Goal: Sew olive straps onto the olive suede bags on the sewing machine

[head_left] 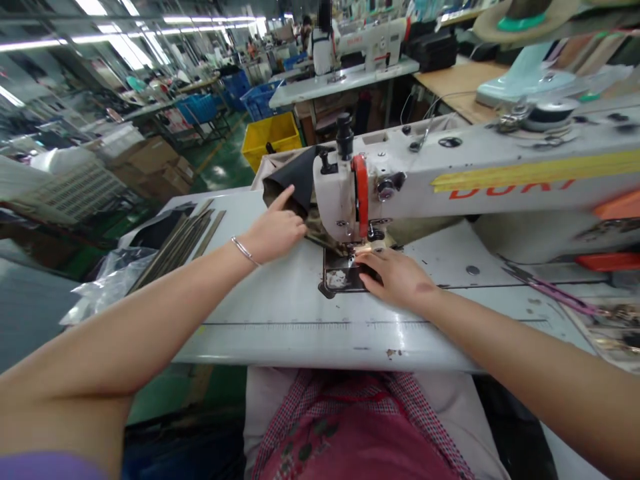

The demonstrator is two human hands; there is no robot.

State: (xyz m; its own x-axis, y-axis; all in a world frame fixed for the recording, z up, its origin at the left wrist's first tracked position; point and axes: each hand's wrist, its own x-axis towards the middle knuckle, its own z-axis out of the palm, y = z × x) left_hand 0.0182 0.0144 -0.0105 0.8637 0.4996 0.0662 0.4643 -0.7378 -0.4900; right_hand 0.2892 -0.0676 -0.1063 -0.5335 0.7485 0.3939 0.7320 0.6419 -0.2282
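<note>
My left hand (277,233) is at the left of the sewing machine's head (340,193). Its index finger stretches along a dark, sheet-like piece of material (295,177), which curves up beside the head. The other fingers curl at the material's lower edge; my thumb is hidden. My right hand (393,277) rests by the presser foot (353,252), fingertips close to the needle area. Its thumb is apart from the index finger, over the dark needle plate (343,280). Part of the material lies behind the head, and its edge under the foot is hard to make out.
Dark strips (180,240) and clear plastic (107,280) lie on the table's left end. Purple-handled scissors (555,290) lie at the right, near small metal parts (625,317). A yellow bin (270,140) stands beyond the table. A thread spool (553,113) sits atop the machine.
</note>
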